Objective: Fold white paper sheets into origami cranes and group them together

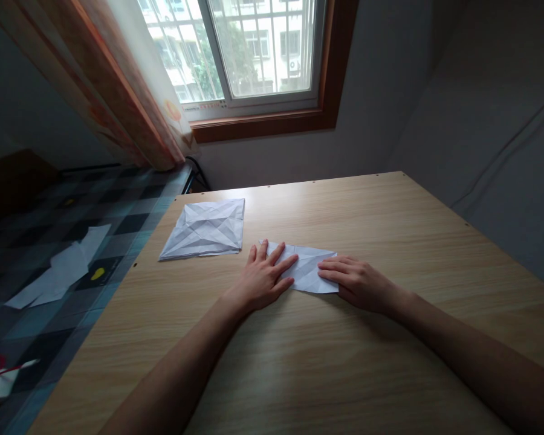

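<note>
A folded piece of white paper (309, 272), crossed by creases and tapering toward the left, lies on the wooden table before me. My left hand (268, 275) rests flat over its left part with the fingers spread. At the right end, my right hand (356, 279) has its fingers bent over the paper's edge, close together; its thumb is hidden. Farther back to the left sits a flat, roughly square stack of creased white paper (208, 226), touched by neither hand.
The light wooden table (367, 211) ends near a wall below a window (263, 48). On its left, a bed with a checked cover (131, 208) bears white paper scraps (68, 266). An orange curtain (131, 78) hangs at the back left.
</note>
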### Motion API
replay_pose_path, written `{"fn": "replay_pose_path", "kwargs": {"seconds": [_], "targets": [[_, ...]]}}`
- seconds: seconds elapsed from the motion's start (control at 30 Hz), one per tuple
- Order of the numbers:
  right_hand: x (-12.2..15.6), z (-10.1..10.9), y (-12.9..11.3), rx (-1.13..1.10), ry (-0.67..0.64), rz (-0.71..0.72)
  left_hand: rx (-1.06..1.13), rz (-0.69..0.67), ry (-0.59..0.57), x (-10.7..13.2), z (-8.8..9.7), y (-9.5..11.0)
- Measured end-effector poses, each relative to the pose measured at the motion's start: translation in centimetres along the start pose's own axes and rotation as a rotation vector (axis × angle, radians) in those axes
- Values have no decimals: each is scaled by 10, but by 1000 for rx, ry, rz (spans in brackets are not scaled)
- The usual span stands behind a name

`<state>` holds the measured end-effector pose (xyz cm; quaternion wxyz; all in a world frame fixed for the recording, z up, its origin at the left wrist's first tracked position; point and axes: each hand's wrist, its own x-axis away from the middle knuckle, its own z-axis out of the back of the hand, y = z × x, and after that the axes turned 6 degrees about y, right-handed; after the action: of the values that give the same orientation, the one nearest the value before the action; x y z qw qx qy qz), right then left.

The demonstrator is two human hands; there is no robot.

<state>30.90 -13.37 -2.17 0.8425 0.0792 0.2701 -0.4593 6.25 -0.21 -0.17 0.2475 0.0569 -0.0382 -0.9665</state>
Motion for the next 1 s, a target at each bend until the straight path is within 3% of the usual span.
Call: {"fn": "replay_pose_path", "kwargs": {"seconds": [0.13,0.27,0.37,0.47,0.8,1.0], "targets": [[0,0,1,-34,18,-15,22,-127,29,0,-3,-4],[-1,0,-1,-69,46,-65,101,-255,164,0,-8,-4],[-1,-2,-4,-56,70,-137,181,-302,251,0,-7,2],[-3,-5,-8,-56,104,-224,259,-316,262,2,-4,9],[-13,-12,-8,-145,189,-519,166,-110,351,-3,-11,19],[-13,-16,0,-108,134,-492,70,5,327,-5,-10,23]]}}
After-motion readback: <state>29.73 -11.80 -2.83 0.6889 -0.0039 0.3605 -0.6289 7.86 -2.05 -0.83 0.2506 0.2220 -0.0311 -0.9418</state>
